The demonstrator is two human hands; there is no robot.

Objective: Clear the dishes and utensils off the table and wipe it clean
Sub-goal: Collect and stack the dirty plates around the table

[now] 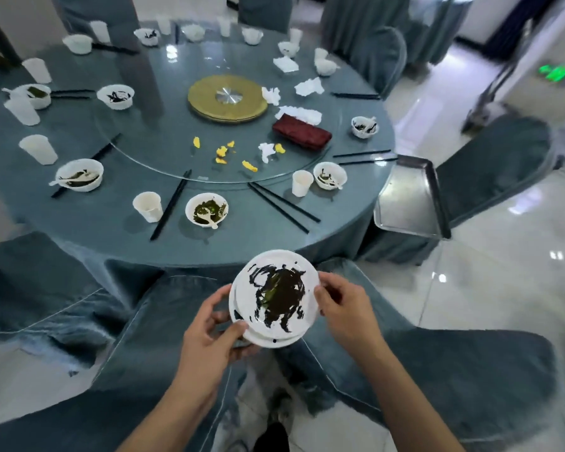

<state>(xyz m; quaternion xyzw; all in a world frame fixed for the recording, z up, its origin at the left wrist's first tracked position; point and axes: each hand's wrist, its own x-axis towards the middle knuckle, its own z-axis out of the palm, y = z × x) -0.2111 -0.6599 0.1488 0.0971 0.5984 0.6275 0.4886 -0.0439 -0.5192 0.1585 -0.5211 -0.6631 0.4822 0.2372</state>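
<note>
Now both hands gripping stack of dirty white plates (pixel 273 296): left hand (pixel 214 324) curling under near rim, right hand (pixel 343 305) pinching far edge. Stack hovering off table (pixel 79 216). Advice: keeping level, heading toward metal tray (pixel 408 197).

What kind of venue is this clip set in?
Probably a restaurant banquet room. A large round table carries a glass turntable, used bowls and paper cups ring it at many seats, and the chairs, like the one on the right, wear matching fabric covers. A metal tray sits at the table's edge.
</note>
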